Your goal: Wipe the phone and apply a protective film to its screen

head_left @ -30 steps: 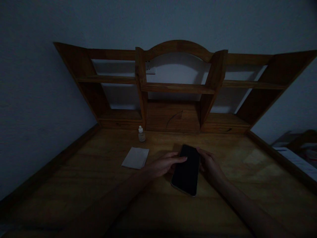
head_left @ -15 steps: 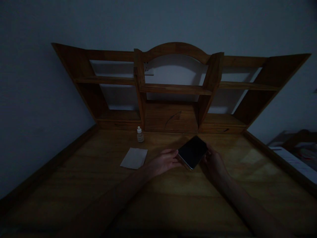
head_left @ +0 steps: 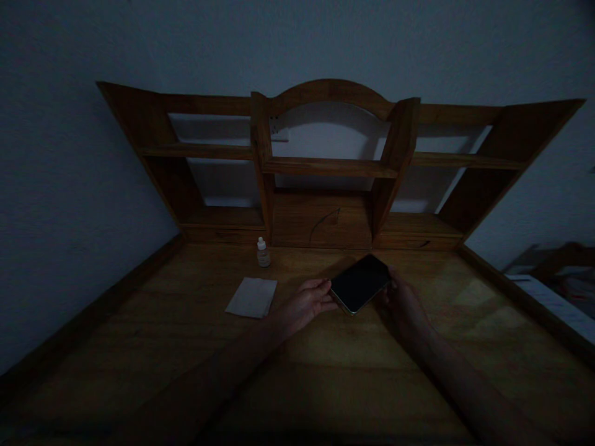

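A phone is up in both hands over the desk, right of the middle and nearer the far edge than the front one; it seems lifted clear of the wood, though the dim light hides any gap beneath. The left hand is clamped on its near-left end, thumb above and fingers below, and the right hand is closed round its far-right end, where shadow covers some of the fingers. So the picking up looks done, and the phone is not set down. Neither hand is on the small bottle, which stands upright with its white top on near the desk's far edge, left of the middle, nor on the pale folded sheet lying flat just in front of it; both appear unused at this moment, and whether the sheet is cloth or paper cannot be told. The phone's dark face points up, and its long axis runs aslant, from the left hand toward the desk's far right corner. Which short end is its top does not show. The wooden shelf unit rises along the desk's far edge.
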{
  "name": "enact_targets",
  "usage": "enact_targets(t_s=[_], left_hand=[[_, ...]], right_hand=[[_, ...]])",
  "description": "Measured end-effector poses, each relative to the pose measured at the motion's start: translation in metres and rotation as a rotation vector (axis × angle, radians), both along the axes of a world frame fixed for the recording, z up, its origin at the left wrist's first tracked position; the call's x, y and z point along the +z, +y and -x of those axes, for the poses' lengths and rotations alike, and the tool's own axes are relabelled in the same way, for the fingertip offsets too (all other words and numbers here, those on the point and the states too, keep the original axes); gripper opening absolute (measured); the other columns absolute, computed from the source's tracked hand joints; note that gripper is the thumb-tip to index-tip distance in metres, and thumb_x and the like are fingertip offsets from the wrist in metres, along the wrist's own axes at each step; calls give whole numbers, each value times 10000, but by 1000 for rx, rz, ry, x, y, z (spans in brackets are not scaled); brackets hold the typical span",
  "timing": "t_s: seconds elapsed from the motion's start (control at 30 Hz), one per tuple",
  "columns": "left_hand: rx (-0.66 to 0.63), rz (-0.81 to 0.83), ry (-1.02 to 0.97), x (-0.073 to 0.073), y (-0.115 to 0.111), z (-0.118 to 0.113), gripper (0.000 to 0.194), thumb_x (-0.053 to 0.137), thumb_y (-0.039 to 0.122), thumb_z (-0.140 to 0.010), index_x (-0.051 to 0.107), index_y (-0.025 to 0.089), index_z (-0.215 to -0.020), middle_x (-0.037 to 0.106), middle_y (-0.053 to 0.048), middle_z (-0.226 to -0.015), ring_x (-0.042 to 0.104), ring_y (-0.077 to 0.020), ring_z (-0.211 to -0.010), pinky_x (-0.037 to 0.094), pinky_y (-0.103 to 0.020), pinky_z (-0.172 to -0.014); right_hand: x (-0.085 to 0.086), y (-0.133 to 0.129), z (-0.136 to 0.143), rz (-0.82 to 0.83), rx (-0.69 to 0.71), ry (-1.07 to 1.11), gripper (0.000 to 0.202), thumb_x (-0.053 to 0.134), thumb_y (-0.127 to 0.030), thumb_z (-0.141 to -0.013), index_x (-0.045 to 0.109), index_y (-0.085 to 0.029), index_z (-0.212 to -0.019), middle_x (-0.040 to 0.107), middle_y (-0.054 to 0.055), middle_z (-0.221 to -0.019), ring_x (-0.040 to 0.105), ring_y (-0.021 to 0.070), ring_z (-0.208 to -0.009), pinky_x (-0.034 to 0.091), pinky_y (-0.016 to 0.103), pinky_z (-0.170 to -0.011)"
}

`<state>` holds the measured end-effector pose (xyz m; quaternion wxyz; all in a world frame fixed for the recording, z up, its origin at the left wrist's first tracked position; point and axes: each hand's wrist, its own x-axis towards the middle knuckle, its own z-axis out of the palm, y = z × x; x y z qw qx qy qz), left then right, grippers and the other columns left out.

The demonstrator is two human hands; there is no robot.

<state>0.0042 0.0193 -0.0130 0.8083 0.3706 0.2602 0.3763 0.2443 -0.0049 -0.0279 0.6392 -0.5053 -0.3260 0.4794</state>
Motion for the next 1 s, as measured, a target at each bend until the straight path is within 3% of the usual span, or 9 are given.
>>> enact_targets(t_s=[0.23,0.7,0.83,0.93,1.0], left_hand=[[104,54,89,2,0,-1,141,674,197,-921,683,65,-968,718,-155,-1016,713,-213,-856,551,-366,-870],[187,22,252,6,-3,-2,218,640,151,-929,624,64,-1128,711,-189,-1095,727,-232,-890,574,-376,-850],[136,16,242,7,-1,1,227,723,154,-856,627,84,-1050,714,-142,-996,719,-219,-818,584,-363,-788],[-4,14,229,3,-2,3,328,832,221,-757,657,92,-1001,702,-115,-995,708,-210,-808,584,-348,-762],[-90,13,208,0,-5,1,401,882,259,-701,676,95,-1004,692,-110,-1021,701,-204,-848,580,-336,-783]], right_hand=[[2,0,8,1,-69,39,478,697,-602,-852,470,-237,-644,456,-40,-515,389,105,-443,303,257,-413],[9,-5,14,-24,-65,4,425,715,-608,-837,539,-245,-702,503,-28,-535,461,137,-478,414,285,-460],[11,-7,15,-38,-59,16,433,700,-611,-853,536,-240,-701,491,-33,-548,434,123,-470,377,265,-439],[11,-7,17,-16,-26,30,443,736,-602,-833,543,-228,-692,486,-43,-547,405,102,-450,333,245,-416],[12,-7,21,16,23,58,407,766,-578,-815,580,-225,-738,564,-33,-604,470,106,-477,361,237,-426]])
